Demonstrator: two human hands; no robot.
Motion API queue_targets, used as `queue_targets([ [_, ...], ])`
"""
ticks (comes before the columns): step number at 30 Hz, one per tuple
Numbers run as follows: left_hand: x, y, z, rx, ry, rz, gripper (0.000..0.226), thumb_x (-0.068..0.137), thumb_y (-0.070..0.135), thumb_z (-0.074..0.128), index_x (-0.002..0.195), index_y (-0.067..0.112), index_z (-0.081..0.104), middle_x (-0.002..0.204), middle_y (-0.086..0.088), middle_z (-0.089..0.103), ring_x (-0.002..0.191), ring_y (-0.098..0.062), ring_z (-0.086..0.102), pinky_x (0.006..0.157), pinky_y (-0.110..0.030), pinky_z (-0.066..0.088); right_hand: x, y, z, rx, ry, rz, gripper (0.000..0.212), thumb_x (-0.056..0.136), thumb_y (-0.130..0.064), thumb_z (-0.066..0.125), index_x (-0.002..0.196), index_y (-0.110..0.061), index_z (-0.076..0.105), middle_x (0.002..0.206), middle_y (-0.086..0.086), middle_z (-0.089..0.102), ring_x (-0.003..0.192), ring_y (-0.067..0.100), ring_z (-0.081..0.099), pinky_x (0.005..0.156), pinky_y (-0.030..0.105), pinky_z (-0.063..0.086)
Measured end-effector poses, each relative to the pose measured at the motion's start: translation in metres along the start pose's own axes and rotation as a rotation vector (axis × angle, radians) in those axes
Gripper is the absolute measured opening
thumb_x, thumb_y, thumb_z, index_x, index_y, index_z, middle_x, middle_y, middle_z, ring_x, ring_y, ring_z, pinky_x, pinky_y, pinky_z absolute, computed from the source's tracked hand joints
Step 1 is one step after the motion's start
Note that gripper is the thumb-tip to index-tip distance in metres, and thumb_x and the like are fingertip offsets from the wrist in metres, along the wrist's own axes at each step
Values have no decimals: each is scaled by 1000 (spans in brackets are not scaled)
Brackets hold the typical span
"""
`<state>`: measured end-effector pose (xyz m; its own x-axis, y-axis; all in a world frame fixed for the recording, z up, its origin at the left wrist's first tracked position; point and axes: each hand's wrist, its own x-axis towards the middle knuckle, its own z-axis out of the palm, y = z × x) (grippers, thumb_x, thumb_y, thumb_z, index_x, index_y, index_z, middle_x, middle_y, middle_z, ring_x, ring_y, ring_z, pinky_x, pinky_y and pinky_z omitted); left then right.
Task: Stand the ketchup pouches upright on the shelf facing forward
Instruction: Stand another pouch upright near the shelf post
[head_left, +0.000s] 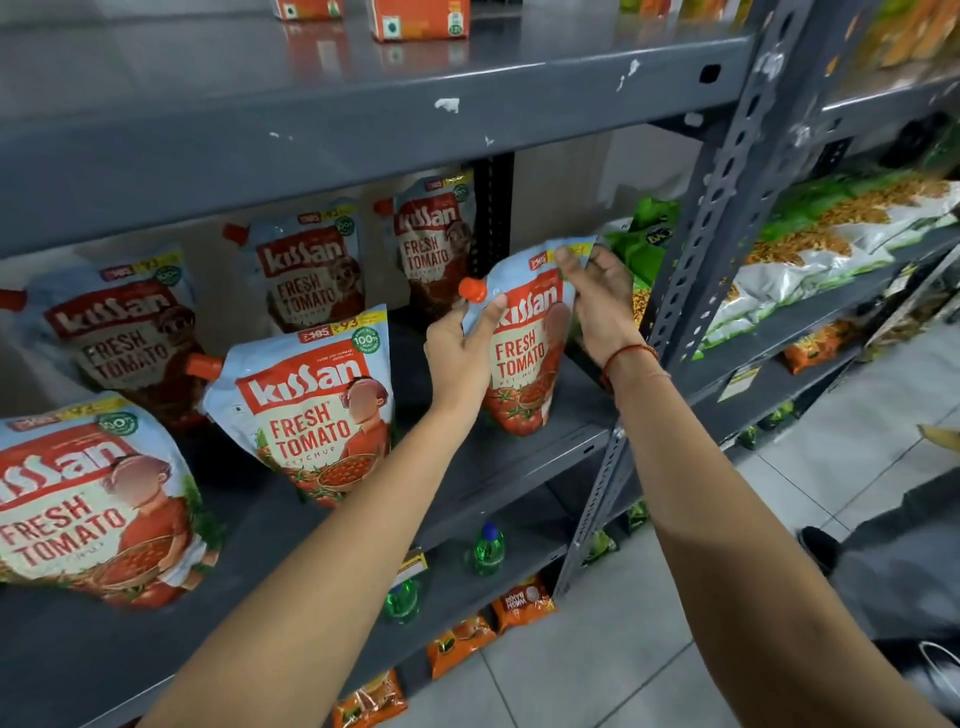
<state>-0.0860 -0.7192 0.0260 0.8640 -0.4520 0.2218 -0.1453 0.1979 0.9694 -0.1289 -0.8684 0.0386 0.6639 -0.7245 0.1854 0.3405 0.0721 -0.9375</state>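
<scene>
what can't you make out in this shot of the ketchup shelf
- Head view: the held pouch has its left edge covered by the left hand and its top right corner by the right hand.
- The nearest pouch is cut off by the frame's left edge.
- The back row pouches sit in shadow under the upper shelf, their small print unreadable.

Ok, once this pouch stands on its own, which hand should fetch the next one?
Probably the left hand. It grips the pouch on the side facing the other pouches; the right hand sits by the rack post.
</scene>
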Motion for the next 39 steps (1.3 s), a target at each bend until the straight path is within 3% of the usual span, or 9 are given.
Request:
queue_targets([
  [7, -6, -26, -10, -47, -87, -64, 10, 85, 30, 63, 95, 32, 65, 95, 15, 70, 92, 1, 67, 70, -12, 54, -3, 16, -8, -143, -22, 32, 22, 86, -30, 65, 104, -17, 62, 103, -2, 70, 93, 10, 68, 81, 29, 54],
  [10, -13, -51, -19, 91, -185, -196, 36, 74, 28, 75, 105, 36, 56, 101, 18, 65, 96, 2, 64, 80, -18, 53, -20, 37, -16, -310, -123, 186, 45, 81, -55, 59, 119, -31, 55, 114, -20, 66, 101, -5, 62, 85, 26, 48],
  [14, -27, -87, -26, 380, -270, -305, 71, 66, 23, 82, 127, 15, 47, 123, -5, 62, 113, -18, 57, 93, -30, 46, -42, 77, -31, -254, -255, 343, 58, 78, -52, 61, 127, -23, 54, 130, 1, 61, 114, 12, 61, 97, 31, 48],
  [17, -30, -97, -25, 496, -229, -223, 70, 67, 28, 81, 127, 11, 49, 125, -10, 63, 112, -22, 59, 94, -33, 48, -49, 88, -37, -216, -151, 336, 47, 81, -44, 64, 123, -24, 57, 126, 1, 63, 113, 12, 61, 98, 31, 47],
  [22, -29, -101, -13, 549, -236, -184, 65, 68, 32, 80, 123, 9, 54, 120, -10, 67, 108, -23, 63, 91, -36, 52, -53, 91, -46, -224, -61, 300, 34, 80, -48, 64, 109, -30, 63, 111, -9, 68, 95, -3, 67, 71, 11, 52],
  [26, -34, -106, -9, 566, -224, -168, 69, 66, 36, 80, 125, 12, 53, 121, -9, 66, 111, -24, 61, 91, -33, 50, -55, 96, -48, -218, -28, 267, 53, 84, -44, 61, 128, -16, 54, 122, -1, 64, 105, 6, 62, 84, 20, 49],
  [31, -38, -111, -8, 602, -226, -159, 72, 63, 40, 81, 123, 13, 53, 122, -10, 65, 114, -27, 59, 92, -33, 46, -61, 96, -46, -211, -6, 237, 39, 89, -37, 58, 122, -16, 56, 116, -2, 65, 107, 9, 62, 86, 23, 49],
  [36, -54, -103, -17, 554, -225, -248, 71, 72, 24, 77, 134, 12, 44, 132, -10, 58, 124, -25, 52, 103, -34, 41, -95, 104, -33, -329, 341, 132, 50, 85, -40, 63, 122, -8, 54, 119, 10, 64, 111, 20, 61, 92, 33, 52],
  [39, -89, -92, -48, 657, -187, -65, 57, 80, 24, 68, 132, 14, 48, 134, -7, 57, 125, -21, 51, 106, -34, 39, -132, 116, -17, -502, 527, -60, 39, 89, -36, 59, 114, -6, 56, 110, 11, 61, 102, 24, 59, 91, 45, 51],
])
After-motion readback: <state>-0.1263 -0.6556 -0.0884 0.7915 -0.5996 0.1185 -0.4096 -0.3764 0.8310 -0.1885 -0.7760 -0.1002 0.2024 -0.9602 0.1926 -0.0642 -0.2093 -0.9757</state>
